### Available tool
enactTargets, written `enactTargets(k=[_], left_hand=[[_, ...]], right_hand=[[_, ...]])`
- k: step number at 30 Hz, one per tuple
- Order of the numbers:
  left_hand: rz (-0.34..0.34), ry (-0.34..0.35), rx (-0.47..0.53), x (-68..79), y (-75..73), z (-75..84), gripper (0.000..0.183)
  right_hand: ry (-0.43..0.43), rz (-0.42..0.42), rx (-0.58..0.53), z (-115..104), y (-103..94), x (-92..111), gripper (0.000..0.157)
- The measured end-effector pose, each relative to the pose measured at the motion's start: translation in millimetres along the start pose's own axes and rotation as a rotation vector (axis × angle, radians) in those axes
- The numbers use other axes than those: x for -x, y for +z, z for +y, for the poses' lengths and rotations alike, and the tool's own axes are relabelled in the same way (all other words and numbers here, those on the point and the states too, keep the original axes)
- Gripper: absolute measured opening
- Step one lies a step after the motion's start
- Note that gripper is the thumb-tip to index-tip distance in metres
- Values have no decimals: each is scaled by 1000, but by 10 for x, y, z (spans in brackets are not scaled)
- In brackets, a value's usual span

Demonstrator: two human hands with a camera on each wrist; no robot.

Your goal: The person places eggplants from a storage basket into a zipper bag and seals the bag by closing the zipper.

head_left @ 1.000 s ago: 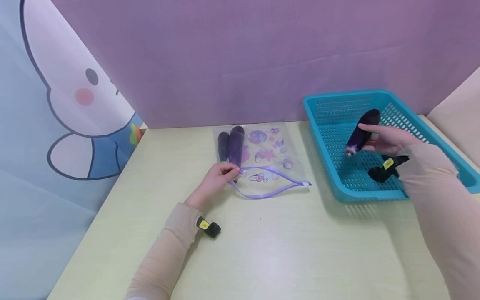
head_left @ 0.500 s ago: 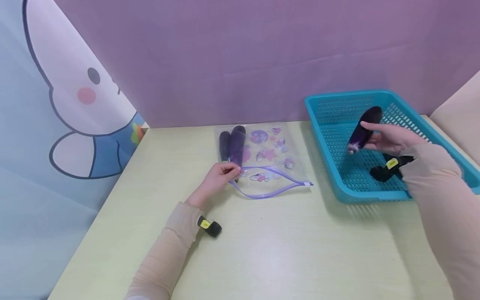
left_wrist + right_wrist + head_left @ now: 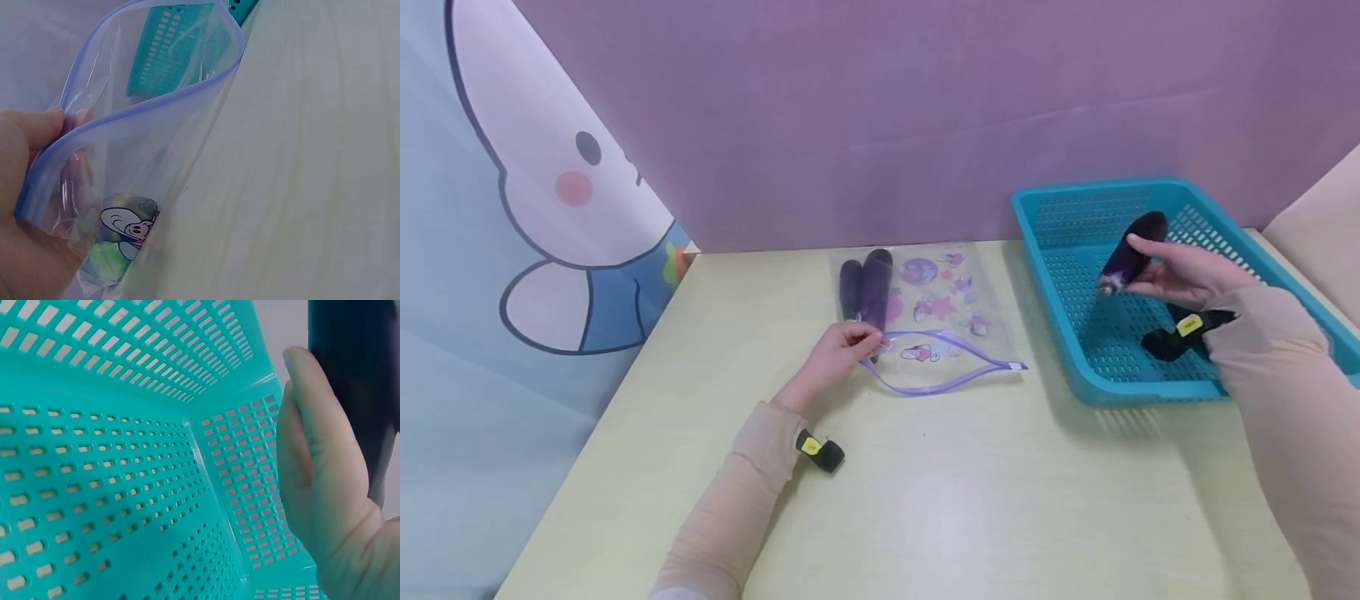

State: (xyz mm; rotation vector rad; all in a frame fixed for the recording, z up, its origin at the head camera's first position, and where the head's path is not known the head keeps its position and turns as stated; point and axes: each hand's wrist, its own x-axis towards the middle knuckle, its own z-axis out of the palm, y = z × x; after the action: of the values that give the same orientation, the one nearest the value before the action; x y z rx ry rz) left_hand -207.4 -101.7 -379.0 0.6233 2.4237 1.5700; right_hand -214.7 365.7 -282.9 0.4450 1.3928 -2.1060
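My left hand (image 3: 844,350) pinches the purple-edged mouth of a clear zip bag (image 3: 977,308) that lies flat, printed with pink and purple cartoon figures. The bag's mouth gapes, as the left wrist view also shows at its purple rim (image 3: 169,97). Inside, on the left, two dark eggplants lie side by side: a smaller one (image 3: 850,287) and a longer one (image 3: 876,287). Over the teal basket (image 3: 1078,367), my right hand (image 3: 1187,271) grips another eggplant (image 3: 1138,246), its stem end tilted down to the left. In the right wrist view its dark body (image 3: 356,375) rises beside the thumb.
The basket, with slotted walls, stands at the right of the pale table (image 3: 1000,500), near the purple backdrop (image 3: 850,125). A blue curtain (image 3: 452,417) with a cartoon rabbit hangs at the left. Each wrist wears a small black camera, such as the left one (image 3: 827,456).
The right hand with its eggplant has shifted very slightly to the right over the basket. The left hand keeps its pinch on the bag's edge.
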Motion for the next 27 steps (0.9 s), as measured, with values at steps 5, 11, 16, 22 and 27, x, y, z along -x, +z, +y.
enactTargets(k=[5,11,16,22,27], left_hand=[[-1,9,-3,-1,4,-3,20],[0,16,3,0,9,-11,20],[-3,15,10,4,10,-12,21],[7,2,13,14,14,7,21],[24,0,13,18,20,29,21]], right_hand=[[-37,-28,-9,19,10,21,65],[-73,-45,-9,41,25,56,53],[-81,-44,-17,46,55,83,44],[-67,-51,-32,58,56,94,43],[-25,-47,-58,44,48,97,51]])
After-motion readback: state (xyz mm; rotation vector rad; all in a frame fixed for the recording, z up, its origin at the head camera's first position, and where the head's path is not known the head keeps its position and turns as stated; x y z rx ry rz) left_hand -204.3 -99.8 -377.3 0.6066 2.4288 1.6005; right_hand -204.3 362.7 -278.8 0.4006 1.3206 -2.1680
